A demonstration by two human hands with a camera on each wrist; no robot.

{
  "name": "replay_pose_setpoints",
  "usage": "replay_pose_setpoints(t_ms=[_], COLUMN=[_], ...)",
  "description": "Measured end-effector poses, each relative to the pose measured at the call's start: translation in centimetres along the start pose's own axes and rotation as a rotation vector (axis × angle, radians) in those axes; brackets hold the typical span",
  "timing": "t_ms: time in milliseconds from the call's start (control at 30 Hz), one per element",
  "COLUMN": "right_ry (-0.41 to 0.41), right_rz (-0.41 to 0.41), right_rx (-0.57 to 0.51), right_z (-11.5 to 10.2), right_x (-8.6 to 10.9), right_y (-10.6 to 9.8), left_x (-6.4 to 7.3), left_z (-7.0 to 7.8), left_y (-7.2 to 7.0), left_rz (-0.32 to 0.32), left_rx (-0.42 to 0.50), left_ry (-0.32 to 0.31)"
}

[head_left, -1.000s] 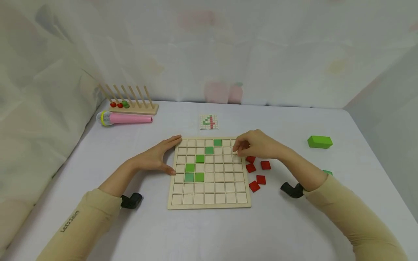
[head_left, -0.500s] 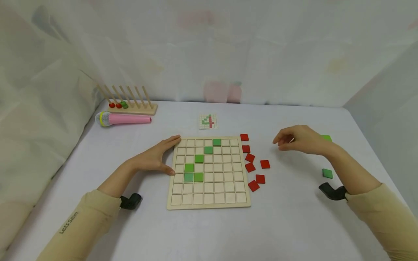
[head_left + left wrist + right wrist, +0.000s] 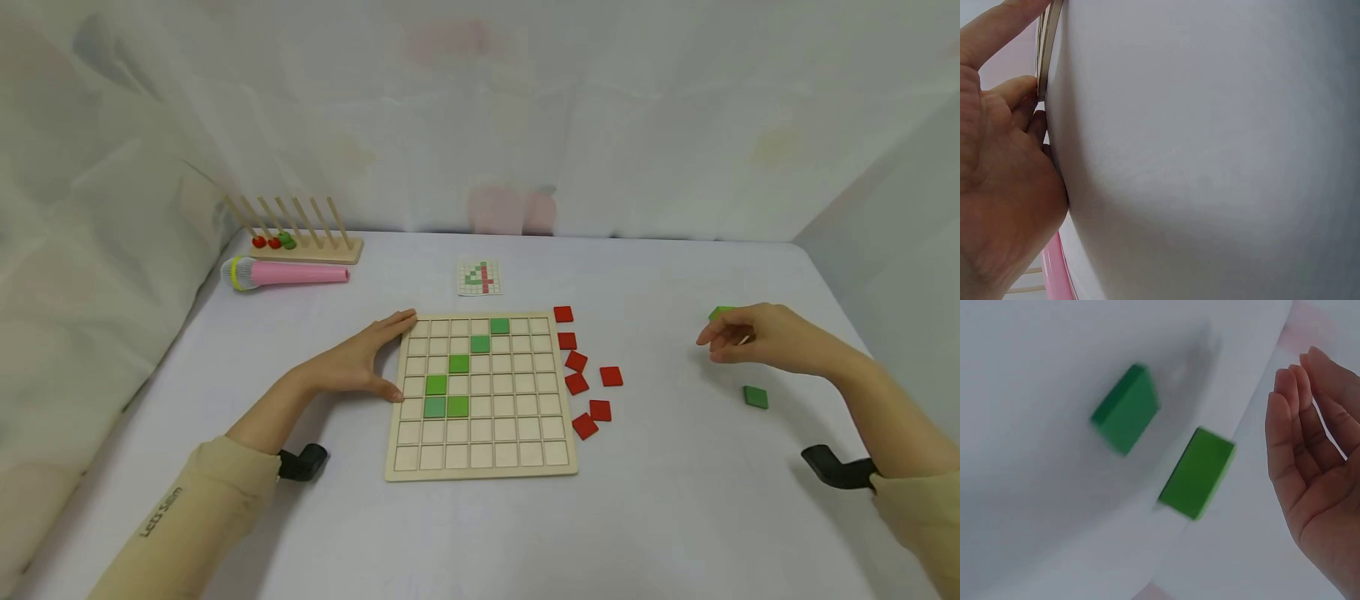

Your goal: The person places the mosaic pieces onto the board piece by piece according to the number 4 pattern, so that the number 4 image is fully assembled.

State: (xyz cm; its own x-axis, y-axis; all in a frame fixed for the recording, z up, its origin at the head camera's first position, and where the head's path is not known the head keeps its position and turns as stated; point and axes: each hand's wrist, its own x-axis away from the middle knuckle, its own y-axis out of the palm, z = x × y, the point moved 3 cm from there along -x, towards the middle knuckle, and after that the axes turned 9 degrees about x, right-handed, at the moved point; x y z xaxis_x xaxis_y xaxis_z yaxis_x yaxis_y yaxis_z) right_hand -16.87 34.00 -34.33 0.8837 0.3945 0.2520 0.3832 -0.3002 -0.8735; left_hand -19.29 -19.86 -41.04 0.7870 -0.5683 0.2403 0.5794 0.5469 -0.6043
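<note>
My left hand (image 3: 348, 362) lies at the left side of a wooden grid board (image 3: 517, 429), thumb and fingertips touching its edge. Several green tiles (image 3: 459, 364) sit in the board's squares, forming a diagonal and a short row. On the right, my right hand (image 3: 772, 337) hovers over the table with loosely bent fingers and nothing in them. Just below it in the head view lies a single green tile (image 3: 755, 397). A bright green block (image 3: 720, 312) is partly hidden behind that hand; the right wrist view shows the block (image 3: 1197, 475) whole.
Several red tiles (image 3: 611, 377) lie loose along the board's right edge. Behind the board is a small pattern card (image 3: 478, 277) with green and red squares. At the back left are a pink toy microphone (image 3: 300, 273) and a wooden peg rack (image 3: 307, 252) with red and green beads.
My right hand has moved from the board's upper right corner to the right, above the green tile and block. Red tiles it covered now show. My left hand has stayed in place.
</note>
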Motion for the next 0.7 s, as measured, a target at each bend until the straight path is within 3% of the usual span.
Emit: replay_pose_setpoints(t_ms=[200, 500, 700], right_ry=[0.007, -0.018, -0.105], right_rz=[-0.06, -0.315, -0.332], right_rx=[0.007, -0.102, -0.185], right_z=[2.9, 7.0, 7.2], right_x=[1.8, 3.4, 3.5], right_y=[0.4, 1.1, 1.9], left_x=[0.0, 0.0, 0.0], left_z=[-0.2, -0.1, -0.1], left_y=[-0.1, 0.0, 0.0], left_rz=[-0.001, 0.002, -0.004], left_rx=[-0.004, -0.002, 0.007], left_ry=[-0.001, -0.003, -0.01])
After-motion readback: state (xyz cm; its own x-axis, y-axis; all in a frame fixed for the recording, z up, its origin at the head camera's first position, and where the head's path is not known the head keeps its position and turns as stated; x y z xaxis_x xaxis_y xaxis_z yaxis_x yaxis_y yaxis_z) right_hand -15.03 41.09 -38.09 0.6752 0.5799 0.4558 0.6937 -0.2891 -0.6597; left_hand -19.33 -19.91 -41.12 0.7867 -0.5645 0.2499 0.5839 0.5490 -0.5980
